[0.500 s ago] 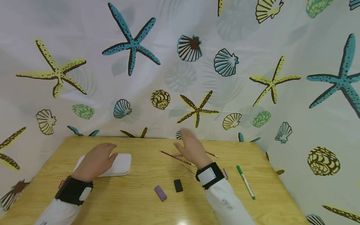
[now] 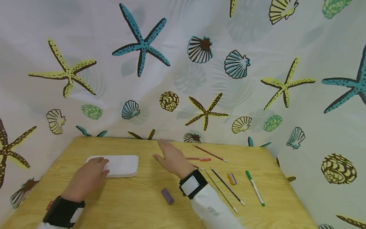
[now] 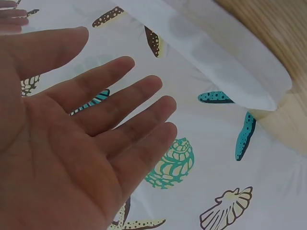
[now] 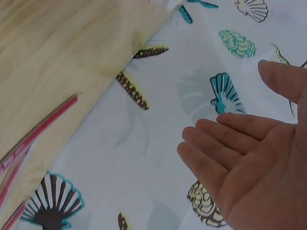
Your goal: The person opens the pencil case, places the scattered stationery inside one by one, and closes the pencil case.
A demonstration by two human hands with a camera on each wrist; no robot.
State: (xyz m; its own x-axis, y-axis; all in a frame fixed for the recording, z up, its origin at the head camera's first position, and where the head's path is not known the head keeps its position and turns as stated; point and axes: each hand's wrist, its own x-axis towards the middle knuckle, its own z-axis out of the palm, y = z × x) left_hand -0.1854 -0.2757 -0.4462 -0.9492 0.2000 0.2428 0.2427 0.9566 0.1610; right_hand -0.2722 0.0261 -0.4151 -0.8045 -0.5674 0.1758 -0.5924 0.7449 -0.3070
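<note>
- The left hand (image 2: pixel 87 179) hangs empty over the near left end of the white case (image 2: pixel 123 166), fingers straight and slightly spread; the left wrist view shows them apart from it.
- The white case lies flat at the left rear of the counter (image 2: pixel 131 206), a patterned cloth (image 2: pixel 177 76) behind. It looks light and stiff, its smooth face likely slippery; I would grip its rounded sides or the free right end. The left hand covers its other end.
- A purple block (image 2: pixel 167 196) lies nearer the front, well clear of the case.
- The right hand (image 2: pixel 172 159) is empty too, fingers straight and close together, thumb apart.
- Just beside it, the red pen (image 2: pixel 200 159) should be light, stiff and prone to roll: best pinched mid-barrel. A half-hidden pencil (image 2: pixel 198 167) pokes out by the right wrist, which blocks the view.
- A red pencil (image 2: pixel 210 153) slants behind; a yellow pencil (image 2: pixel 221 191) and a dark pencil (image 2: pixel 227 186) lie side by side nearer.
- Beyond them come an orange-and-blue block (image 2: pixel 232 178), then a green-capped marker (image 2: pixel 255 188) farthest right.
</note>
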